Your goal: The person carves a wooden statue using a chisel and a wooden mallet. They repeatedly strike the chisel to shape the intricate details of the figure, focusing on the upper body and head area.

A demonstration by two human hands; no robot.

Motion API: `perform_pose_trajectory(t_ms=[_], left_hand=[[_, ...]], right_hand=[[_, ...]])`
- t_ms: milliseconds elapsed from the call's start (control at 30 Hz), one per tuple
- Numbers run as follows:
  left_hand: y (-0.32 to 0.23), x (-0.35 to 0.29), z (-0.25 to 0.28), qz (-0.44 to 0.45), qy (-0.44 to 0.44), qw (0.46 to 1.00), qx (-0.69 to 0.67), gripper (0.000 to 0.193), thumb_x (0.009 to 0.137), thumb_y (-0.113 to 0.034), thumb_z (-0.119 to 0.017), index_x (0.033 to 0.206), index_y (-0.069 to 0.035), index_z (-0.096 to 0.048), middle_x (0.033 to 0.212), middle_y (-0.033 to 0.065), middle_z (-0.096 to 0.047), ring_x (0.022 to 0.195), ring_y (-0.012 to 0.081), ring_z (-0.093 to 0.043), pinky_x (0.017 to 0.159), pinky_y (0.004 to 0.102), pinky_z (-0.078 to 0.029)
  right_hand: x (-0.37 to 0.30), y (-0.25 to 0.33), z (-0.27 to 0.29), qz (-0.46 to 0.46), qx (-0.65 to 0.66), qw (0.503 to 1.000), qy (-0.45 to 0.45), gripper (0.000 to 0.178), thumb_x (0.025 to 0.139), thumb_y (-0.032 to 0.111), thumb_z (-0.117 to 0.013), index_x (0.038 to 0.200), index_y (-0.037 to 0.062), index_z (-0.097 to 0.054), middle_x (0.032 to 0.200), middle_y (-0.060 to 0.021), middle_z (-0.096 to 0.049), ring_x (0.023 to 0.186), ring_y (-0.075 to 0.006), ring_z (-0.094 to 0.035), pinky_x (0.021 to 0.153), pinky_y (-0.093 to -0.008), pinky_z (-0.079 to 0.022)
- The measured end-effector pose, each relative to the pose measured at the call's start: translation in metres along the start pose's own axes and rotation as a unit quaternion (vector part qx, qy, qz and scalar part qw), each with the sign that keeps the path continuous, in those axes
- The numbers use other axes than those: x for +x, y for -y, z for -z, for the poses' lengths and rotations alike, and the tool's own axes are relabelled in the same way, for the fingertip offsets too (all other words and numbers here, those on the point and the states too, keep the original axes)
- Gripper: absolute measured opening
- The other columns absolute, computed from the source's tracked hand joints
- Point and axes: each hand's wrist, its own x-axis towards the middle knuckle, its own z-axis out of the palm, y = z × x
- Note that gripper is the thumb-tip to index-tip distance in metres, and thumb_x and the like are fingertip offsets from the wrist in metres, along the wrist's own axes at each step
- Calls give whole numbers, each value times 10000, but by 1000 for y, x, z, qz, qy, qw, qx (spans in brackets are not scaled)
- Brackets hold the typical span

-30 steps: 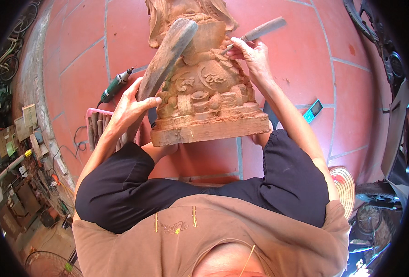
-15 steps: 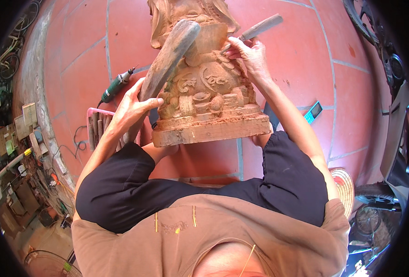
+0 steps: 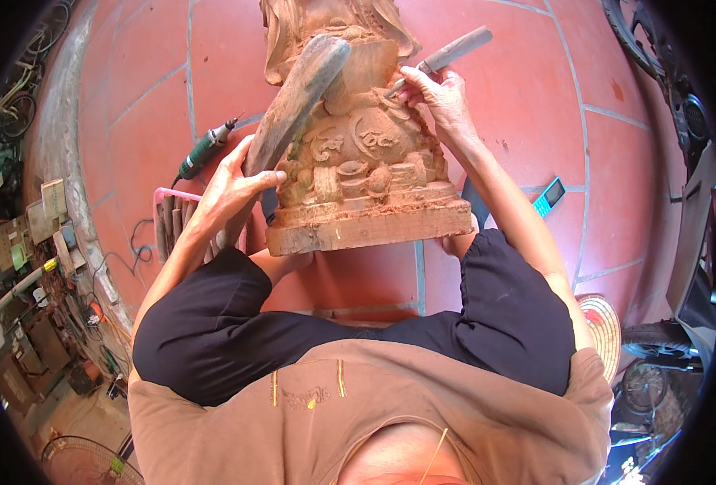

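Observation:
A carved wooden statue (image 3: 358, 162) with a thick square base lies between my legs, its relief dusted with shavings. My left hand (image 3: 241, 187) is closed around the lower part of a long, club-shaped wooden mallet (image 3: 297, 97), which slants up across the statue's left side. On the other side, my right hand (image 3: 441, 99) pinches a chisel (image 3: 455, 50) with its fingers. The chisel's pale handle points up and to the right, and its tip is at the carving near the statue's upper right; whether it touches the wood I cannot tell.
On the red tile floor, a green rotary power tool (image 3: 204, 151) with a cord lies left of the statue. Beside my left forearm is a pink-rimmed basket (image 3: 164, 194) of wooden-handled tools. A blue mobile phone (image 3: 549, 196) lies at right. Clutter lines the left edge, vehicles the right.
The chisel in my right hand has shifted very slightly, its handle end moving a little left. My left hand, the mallet and the statue stay where they were.

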Motion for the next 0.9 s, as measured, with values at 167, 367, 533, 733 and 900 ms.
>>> perform_pose_trajectory(t_ms=[167, 367, 533, 733, 900], left_hand=[[3, 1, 1, -19, 0, 1000, 15, 717, 758, -250, -778, 1382, -56, -484, 1158, 66, -621, 1004, 143, -569, 850, 305, -465], [-3, -2, -1, 11, 9, 1000, -10, 718, 761, -246, -777, 1388, -61, -478, 1161, 65, -621, 1016, 141, -565, 871, 310, -456], [-3, -2, 0, 6, 1, 1000, -4, 726, 763, -239, -774, 1397, -57, -472, 1174, 70, -620, 1032, 151, -569, 887, 317, -458], [-2, -3, 2, -7, 0, 1000, 14, 731, 751, -248, -774, 1390, -42, -484, 1192, 93, -616, 1082, 183, -573, 933, 338, -452], [-8, -2, -2, 7, 13, 1000, -4, 735, 746, -240, -769, 1390, -32, -481, 1232, 106, -602, 1117, 191, -564, 965, 346, -438]], right_hand=[[2, -5, 12, 33, -16, 998, -55, 234, 893, 154, -700, 989, -29, -589, 779, -82, -679, 623, -109, -655, 537, -219, -529], [0, 7, -6, 15, 45, 999, 0, 226, 907, 138, -678, 1012, -38, -585, 805, -100, -688, 635, -118, -661, 549, -227, -534], [4, -3, -4, -7, 30, 999, 24, 239, 885, 162, -717, 986, -20, -601, 821, -112, -694, 651, -149, -683, 555, -235, -549], [4, -10, 21, -27, -13, 998, -59, 245, 903, 159, -690, 986, -51, -594, 783, -128, -696, 630, -142, -678, 565, -250, -571], [5, 7, 7, 15, 10, 1000, -20, 268, 897, 185, -707, 993, -38, -593, 783, -105, -695, 632, -123, -664, 560, -242, -549]])
